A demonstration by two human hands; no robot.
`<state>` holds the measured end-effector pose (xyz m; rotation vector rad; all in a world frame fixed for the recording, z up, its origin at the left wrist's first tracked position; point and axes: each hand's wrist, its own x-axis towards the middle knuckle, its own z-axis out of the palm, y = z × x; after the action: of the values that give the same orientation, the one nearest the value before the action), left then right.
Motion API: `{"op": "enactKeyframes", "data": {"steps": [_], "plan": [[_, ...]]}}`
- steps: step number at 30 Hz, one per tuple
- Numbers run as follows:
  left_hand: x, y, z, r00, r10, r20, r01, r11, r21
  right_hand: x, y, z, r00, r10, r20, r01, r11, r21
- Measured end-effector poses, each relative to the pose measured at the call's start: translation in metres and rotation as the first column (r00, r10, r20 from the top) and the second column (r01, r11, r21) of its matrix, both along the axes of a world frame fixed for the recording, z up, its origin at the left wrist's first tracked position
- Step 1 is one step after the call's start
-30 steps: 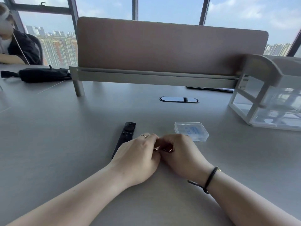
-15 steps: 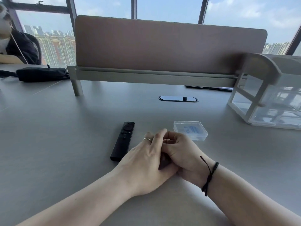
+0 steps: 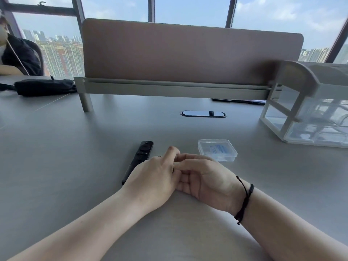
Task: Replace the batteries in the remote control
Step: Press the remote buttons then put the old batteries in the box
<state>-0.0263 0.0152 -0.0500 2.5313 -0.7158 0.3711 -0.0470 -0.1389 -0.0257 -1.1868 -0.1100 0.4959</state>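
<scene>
I see the slim black remote control lying flat and face up on the grey counter, its round button pad at the far end. Its near end runs under the edge of my left hand, so I cannot tell whether the hand touches it. Just right of the remote, both hands rest together on the counter, fingers interlaced: the left hand lies palm down with a thin ring on one finger, and the right hand is turned on its side with the fingers curled into the left. Neither grip holds any object that I can make out; each hand is closed only on the other.

Further right of the remote, just beyond the right hand's knuckles, sits a small clear plastic box with its lid on and pale blue contents that I cannot identify. A black cord bracelet circles my right wrist.

Beyond the remote, an oval cable port is set into the counter, and behind it stands a brown divider panel on a pale rail. Far right of the remote is a white-framed clear organiser; far left, a black pouch.
</scene>
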Motion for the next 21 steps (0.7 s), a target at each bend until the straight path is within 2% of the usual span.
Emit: {"op": "enactKeyframes", "data": {"steps": [3,5,6,7,9,10,11,13,15,16,18,20,21], "plan": [[0.001,-0.001,0.000,1.000,0.020,-0.003,-0.020,0.999,-0.047,0.000,-0.001,0.002,0.997,-0.025,0.071,0.034,0.990,-0.137],[-0.001,-0.002,0.000,1.000,0.011,0.005,-0.010,0.992,-0.128,0.001,-0.003,0.004,0.953,-0.138,0.271,0.231,0.908,-0.349],[-0.003,-0.003,0.000,1.000,0.014,0.023,-0.010,0.988,-0.152,0.003,-0.006,0.004,0.877,-0.190,0.441,0.403,0.790,-0.462],[-0.005,-0.005,0.000,0.999,0.029,0.039,-0.022,0.987,-0.158,0.007,-0.011,0.003,0.763,-0.196,0.616,0.585,0.613,-0.531],[-0.008,-0.006,-0.001,0.998,0.053,0.038,-0.046,0.983,-0.176,0.015,-0.025,0.002,0.529,-0.114,0.841,0.831,0.270,-0.487],[-0.008,-0.006,0.000,0.998,0.055,0.023,-0.050,0.980,-0.190,0.019,-0.033,0.002,0.478,-0.091,0.874,0.871,0.175,-0.458],[-0.008,-0.006,0.000,0.998,0.056,0.003,-0.054,0.978,-0.202,0.024,-0.041,0.000,0.489,-0.093,0.867,0.871,0.114,-0.479],[-0.008,-0.007,0.000,0.997,0.065,-0.047,-0.074,0.971,-0.227,0.032,-0.052,-0.005,0.622,-0.116,0.774,0.782,0.057,-0.620],[-0.009,-0.008,0.002,0.992,0.077,-0.103,-0.103,0.956,-0.275,0.035,-0.056,-0.009,0.756,-0.101,0.646,0.654,0.104,-0.749],[-0.009,-0.008,0.004,0.987,0.084,-0.139,-0.124,0.942,-0.312,0.035,-0.056,-0.012,0.795,-0.062,0.604,0.606,0.132,-0.784],[-0.010,-0.009,0.009,0.969,0.099,-0.224,-0.183,0.900,-0.395,0.033,-0.054,-0.014,0.805,0.071,0.589,0.583,0.091,-0.807],[-0.009,-0.009,0.011,0.955,0.103,-0.277,-0.220,0.874,-0.433,0.027,-0.047,-0.013,0.756,0.182,0.629,0.638,0.010,-0.770],[-0.008,-0.009,0.011,0.954,0.092,-0.286,-0.217,0.871,-0.442,0.025,-0.042,-0.013,0.736,0.218,0.641,0.656,0.001,-0.754]]}}
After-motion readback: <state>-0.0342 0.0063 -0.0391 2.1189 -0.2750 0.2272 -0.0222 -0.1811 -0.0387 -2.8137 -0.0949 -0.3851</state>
